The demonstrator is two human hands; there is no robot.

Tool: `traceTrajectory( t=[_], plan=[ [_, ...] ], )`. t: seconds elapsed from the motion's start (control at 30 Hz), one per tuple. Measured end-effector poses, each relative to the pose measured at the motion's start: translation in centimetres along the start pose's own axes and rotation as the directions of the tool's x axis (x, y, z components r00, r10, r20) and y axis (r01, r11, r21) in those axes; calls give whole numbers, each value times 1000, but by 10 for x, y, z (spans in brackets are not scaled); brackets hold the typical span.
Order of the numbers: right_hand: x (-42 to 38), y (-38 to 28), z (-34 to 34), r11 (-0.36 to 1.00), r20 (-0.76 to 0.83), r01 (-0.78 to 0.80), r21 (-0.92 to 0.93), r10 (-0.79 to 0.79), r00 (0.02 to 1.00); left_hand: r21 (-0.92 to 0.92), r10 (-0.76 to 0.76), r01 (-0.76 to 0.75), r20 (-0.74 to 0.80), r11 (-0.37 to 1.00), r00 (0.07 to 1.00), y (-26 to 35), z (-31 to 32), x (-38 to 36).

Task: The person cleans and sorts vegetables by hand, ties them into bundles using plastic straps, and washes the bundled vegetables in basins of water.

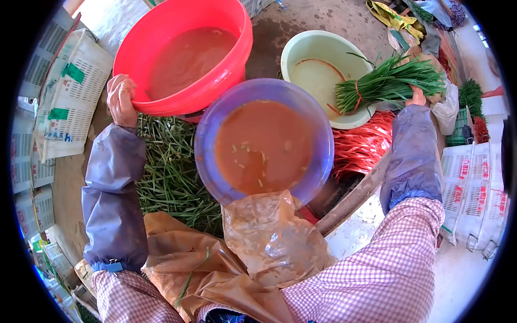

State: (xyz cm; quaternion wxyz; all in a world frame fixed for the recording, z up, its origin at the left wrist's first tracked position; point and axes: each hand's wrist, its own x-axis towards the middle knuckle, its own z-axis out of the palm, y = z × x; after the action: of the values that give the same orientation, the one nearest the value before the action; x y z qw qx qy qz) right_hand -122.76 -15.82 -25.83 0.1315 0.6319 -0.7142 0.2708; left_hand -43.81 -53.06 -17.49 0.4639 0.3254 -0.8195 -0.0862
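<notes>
My left hand (121, 100) is closed over the near left rim of a red basin (240, 54) of brownish water, which is tilted toward me. On the right, my right hand (416, 97) grips a bunch of green chives (385, 83) bound with a red tie. The bunch lies over the edge of a pale green basin (293, 51) with a little cloudy water in it. Between my arms is a blue-purple basin (207, 156) of murky brown water with bits of stem afloat. Part of my right hand is hidden by the leaves.
Loose green leaves (169, 183) are heaped at the left of the blue basin. Red strips (366, 142) lie to its right. Clear plastic sheeting (274, 231) covers my lap. White crates (67, 97) stand left, with more white crates (474, 188) at right.
</notes>
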Motion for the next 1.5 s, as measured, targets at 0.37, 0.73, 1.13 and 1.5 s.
traceTrajectory(
  t=[0.37,0.73,1.13,1.5],
  plan=[
    [80,-77,-57,599,-576,-738,311,737,355,-9,16,-16,-3,1000,1000,-4,1,0],
    [136,-291,-8,828,287,231,-511,-89,954,-31,-30,32,53,999,998,-22,0,-4],
    [69,-372,10,987,424,-39,154,-30,905,36,13,-18,117,999,993,-28,-3,-2],
    [56,-523,-23,688,251,-161,708,-32,967,-73,283,-298,-171,952,944,168,7,11]
  ],
)
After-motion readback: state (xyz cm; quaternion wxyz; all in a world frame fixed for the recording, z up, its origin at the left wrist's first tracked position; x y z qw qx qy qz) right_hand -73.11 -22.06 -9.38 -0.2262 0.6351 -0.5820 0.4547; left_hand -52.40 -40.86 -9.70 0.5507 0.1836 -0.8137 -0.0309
